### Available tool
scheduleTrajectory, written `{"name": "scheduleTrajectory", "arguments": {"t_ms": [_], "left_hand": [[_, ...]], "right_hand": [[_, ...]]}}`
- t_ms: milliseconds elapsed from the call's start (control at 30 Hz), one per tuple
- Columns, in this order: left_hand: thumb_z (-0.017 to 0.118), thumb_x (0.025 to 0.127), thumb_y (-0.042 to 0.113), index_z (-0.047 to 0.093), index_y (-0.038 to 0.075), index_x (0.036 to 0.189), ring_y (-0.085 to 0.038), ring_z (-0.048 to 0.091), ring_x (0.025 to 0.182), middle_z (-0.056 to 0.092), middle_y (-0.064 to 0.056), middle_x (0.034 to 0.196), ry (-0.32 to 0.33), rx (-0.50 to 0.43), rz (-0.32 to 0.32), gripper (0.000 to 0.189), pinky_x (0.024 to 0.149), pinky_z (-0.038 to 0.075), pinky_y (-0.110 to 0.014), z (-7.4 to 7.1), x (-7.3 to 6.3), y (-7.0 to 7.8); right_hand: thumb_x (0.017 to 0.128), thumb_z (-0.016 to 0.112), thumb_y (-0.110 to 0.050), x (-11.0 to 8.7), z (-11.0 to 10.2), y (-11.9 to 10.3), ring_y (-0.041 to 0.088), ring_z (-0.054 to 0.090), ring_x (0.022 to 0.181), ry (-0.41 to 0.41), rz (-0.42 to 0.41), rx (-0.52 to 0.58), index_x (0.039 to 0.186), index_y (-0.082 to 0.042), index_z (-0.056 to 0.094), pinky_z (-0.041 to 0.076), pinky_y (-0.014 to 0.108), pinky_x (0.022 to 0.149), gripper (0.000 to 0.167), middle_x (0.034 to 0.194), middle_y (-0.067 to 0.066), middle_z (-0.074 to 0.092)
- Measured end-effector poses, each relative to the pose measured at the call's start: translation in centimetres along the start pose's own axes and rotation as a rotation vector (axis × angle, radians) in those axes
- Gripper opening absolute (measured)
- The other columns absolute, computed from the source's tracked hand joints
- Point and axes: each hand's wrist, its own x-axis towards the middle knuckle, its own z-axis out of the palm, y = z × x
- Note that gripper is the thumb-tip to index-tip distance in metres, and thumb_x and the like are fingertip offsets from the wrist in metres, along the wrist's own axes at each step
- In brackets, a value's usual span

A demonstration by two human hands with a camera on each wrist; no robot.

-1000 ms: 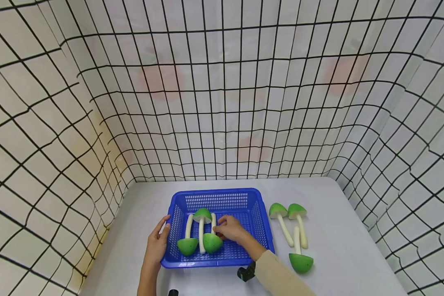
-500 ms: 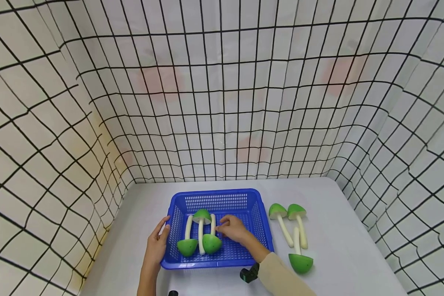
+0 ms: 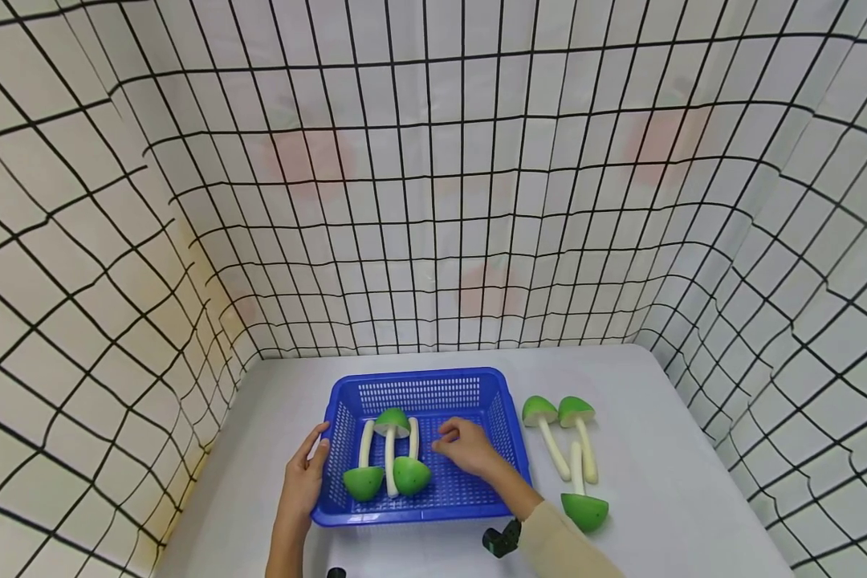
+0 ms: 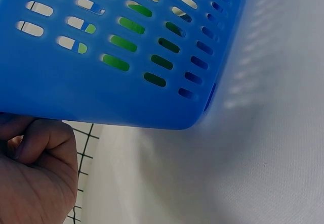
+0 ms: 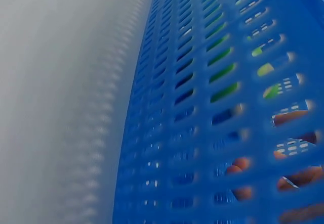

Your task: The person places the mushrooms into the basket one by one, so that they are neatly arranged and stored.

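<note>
a rectangular, slotted blue plastic basket (image 3: 433,514) sits on a white tabletop (image 3: 657,457). three green-capped, pale-stemmed mushroom models (image 3: 412,477) lie side by side towards its left side, the middle cap near the far wall, the outer two near the front one. the left hand (image 3: 305,477) grips the basket's left rim; the right hand (image 3: 466,447) is inside, fingers loosely bent, holding nothing. three matching models (image 3: 584,512) lie right of the basket.
</note>
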Motion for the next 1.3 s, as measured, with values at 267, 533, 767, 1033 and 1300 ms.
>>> {"name": "scheduleTrajectory", "arguments": {"t_ms": [267, 533, 767, 1033, 1300], "left_hand": [[0.049, 0.109, 0.044, 0.048, 0.029, 0.154, -0.029, 0.069, 0.1, 0.061, -0.025, 0.139, 0.014, 0.0, 0.0, 0.048, 0.077, 0.059, -0.033, 0.2, 0.0, 0.0], [0.048, 0.109, 0.045, 0.046, 0.029, 0.156, -0.03, 0.069, 0.105, 0.058, -0.026, 0.143, 0.006, 0.011, 0.001, 0.05, 0.083, 0.061, -0.039, 0.1, -0.2, 0.1], [0.048, 0.109, 0.043, 0.046, 0.029, 0.156, -0.029, 0.068, 0.101, 0.059, -0.026, 0.139, 0.006, 0.015, -0.002, 0.049, 0.08, 0.06, -0.037, 0.0, -0.3, 0.3], [0.048, 0.109, 0.044, 0.046, 0.03, 0.155, -0.028, 0.067, 0.102, 0.056, -0.025, 0.145, 0.011, 0.015, -0.005, 0.049, 0.081, 0.06, -0.035, 0.0, -0.1, 0.0], [0.049, 0.108, 0.044, 0.046, 0.03, 0.156, -0.028, 0.067, 0.103, 0.058, -0.027, 0.143, 0.014, 0.025, 0.0, 0.05, 0.083, 0.06, -0.038, 0.0, 0.0, -0.1]], "right_hand": [[0.092, 0.076, -0.027, -0.6, -1.0, 0.4, 0.024, 0.069, 0.098, 0.022, -0.014, -0.01, 0.12, -0.002, 0.068, 0.057, 0.043, 0.083, 0.039, 0.107, 0.008, 0.073], [0.092, 0.077, -0.024, -1.3, -1.8, 0.6, 0.024, 0.069, 0.097, 0.054, -0.037, 0.009, 0.12, 0.0, 0.067, 0.058, 0.041, 0.081, 0.039, 0.107, 0.009, 0.072], [0.092, 0.077, -0.022, -1.9, -3.1, 0.3, 0.023, 0.067, 0.099, 0.076, -0.093, 0.03, 0.122, -0.001, 0.065, 0.058, 0.037, 0.081, 0.038, 0.11, 0.01, 0.071], [0.09, 0.079, -0.019, -3.0, -5.1, -0.5, 0.024, 0.07, 0.101, 0.094, -0.126, 0.081, 0.123, -0.001, 0.065, 0.06, 0.035, 0.079, 0.04, 0.112, 0.012, 0.071], [0.091, 0.079, -0.02, -3.7, -6.8, 0.2, 0.022, 0.07, 0.103, 0.127, -0.126, 0.079, 0.126, -0.005, 0.065, 0.06, 0.033, 0.082, 0.041, 0.116, 0.01, 0.071]]}}
